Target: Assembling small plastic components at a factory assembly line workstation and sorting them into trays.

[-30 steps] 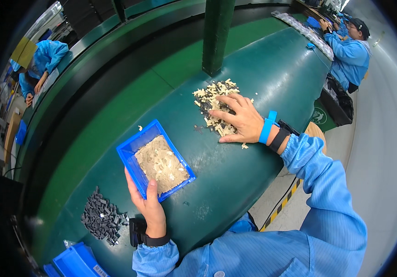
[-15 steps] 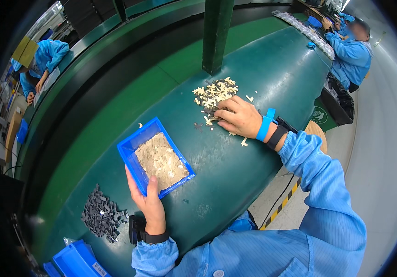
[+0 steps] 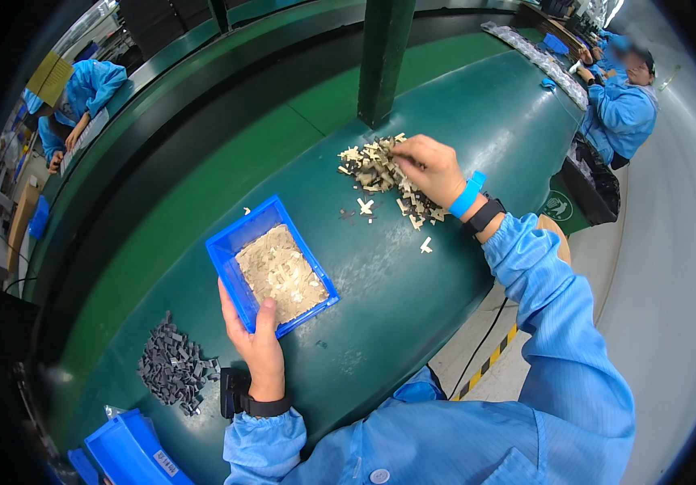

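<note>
Honestly, left hand (image 3: 255,347) clamped the blue bin (image 3: 271,267) – right hand (image 3: 429,166) pinched beige parts (image 3: 372,166); stray pieces risked sliding off the curved table (image 3: 412,299).

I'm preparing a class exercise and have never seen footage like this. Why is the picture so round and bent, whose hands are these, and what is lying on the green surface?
The picture comes from a wide fisheye camera worn on a person's head, looking down, so straight edges curve. The two arms in blue sleeves belong to that person. The left hand grips the near edge of a blue tray filled with small pale pieces. The right hand rests on a loose pile of pale pieces further along the green table; whether it holds any is hidden. A heap of dark grey pieces lies at the left, near another blue bin. Other people in blue work in the background.
</note>
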{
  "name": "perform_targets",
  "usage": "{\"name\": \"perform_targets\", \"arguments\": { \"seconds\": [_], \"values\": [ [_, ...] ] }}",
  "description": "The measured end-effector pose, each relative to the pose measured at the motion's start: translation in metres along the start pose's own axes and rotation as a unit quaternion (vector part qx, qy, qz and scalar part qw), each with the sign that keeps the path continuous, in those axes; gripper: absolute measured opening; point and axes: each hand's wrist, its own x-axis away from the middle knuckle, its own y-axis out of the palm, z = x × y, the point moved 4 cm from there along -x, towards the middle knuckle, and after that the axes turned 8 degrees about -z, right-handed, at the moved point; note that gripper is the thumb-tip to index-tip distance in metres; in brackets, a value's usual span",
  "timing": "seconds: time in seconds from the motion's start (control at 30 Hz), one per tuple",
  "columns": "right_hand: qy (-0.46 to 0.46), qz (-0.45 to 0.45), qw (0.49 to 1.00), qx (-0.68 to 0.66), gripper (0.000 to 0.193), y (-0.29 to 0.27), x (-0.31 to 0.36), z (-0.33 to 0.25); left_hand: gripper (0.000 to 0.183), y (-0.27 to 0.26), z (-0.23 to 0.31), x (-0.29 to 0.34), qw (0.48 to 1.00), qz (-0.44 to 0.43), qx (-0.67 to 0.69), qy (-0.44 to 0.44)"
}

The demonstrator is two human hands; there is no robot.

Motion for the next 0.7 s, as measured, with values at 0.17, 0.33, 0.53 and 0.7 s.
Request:
{"name": "perform_targets", "arguments": {
  "seconds": [0.17, 0.33, 0.53, 0.7],
  "values": [
    [0.227, 0.010, 0.964, -0.138, 0.024, -0.004, 0.000, 0.049, 0.060, 0.000, -0.001, -0.001, 1.000, -0.002, -0.006, 0.001],
    [0.308, 0.067, 0.875, -0.368, 0.018, -0.010, -0.004, 0.060, 0.063, -0.002, -0.002, -0.001, 1.000, -0.010, 0.012, -0.004],
    [0.390, 0.096, 0.780, -0.480, 0.013, -0.013, 0.000, 0.056, 0.059, -0.001, -0.003, -0.001, 1.000, -0.008, -0.004, 0.002],
    [0.421, 0.102, 0.762, -0.481, 0.011, -0.018, 0.007, 0.052, 0.066, 0.002, 0.001, -0.003, 0.999, -0.029, 0.018, 0.019]
  ]
}}
